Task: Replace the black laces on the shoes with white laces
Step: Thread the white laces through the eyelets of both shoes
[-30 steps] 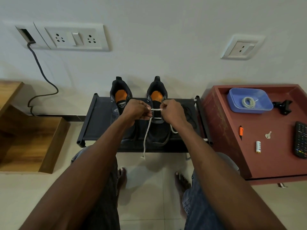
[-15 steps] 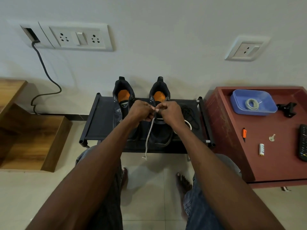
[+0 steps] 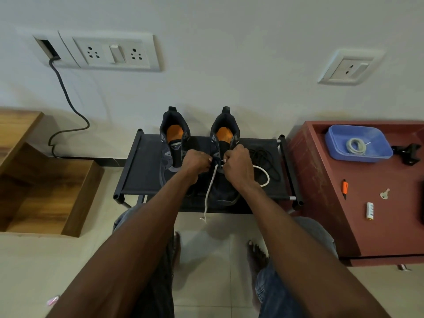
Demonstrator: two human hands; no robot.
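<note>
Two dark shoes with orange insoles stand side by side on a low black rack (image 3: 146,171), heels to the wall. My left hand (image 3: 196,161) and my right hand (image 3: 237,167) meet over the eyelets of the right shoe (image 3: 223,134), both pinching the white lace (image 3: 210,191). One lace end hangs down past the rack's front edge; the other loops out to the right of my right hand. The left shoe (image 3: 173,136) sits untouched beside them. A black lace (image 3: 266,157) lies loose on the rack at the right. A coiled white lace (image 3: 356,146) sits in a blue tray (image 3: 380,145).
A red-brown side table (image 3: 321,180) stands right of the rack, carrying the tray, a black clip (image 3: 407,153), an orange pen (image 3: 344,188), a key (image 3: 385,193) and a small white tube (image 3: 369,211). A wooden shelf unit (image 3: 46,191) stands at the left. My bare feet rest on the tiled floor.
My hands have drawn close together over the right shoe, and the short stretch of white lace seen between them earlier is now hidden by my fingers. The camera shifted slightly.
</note>
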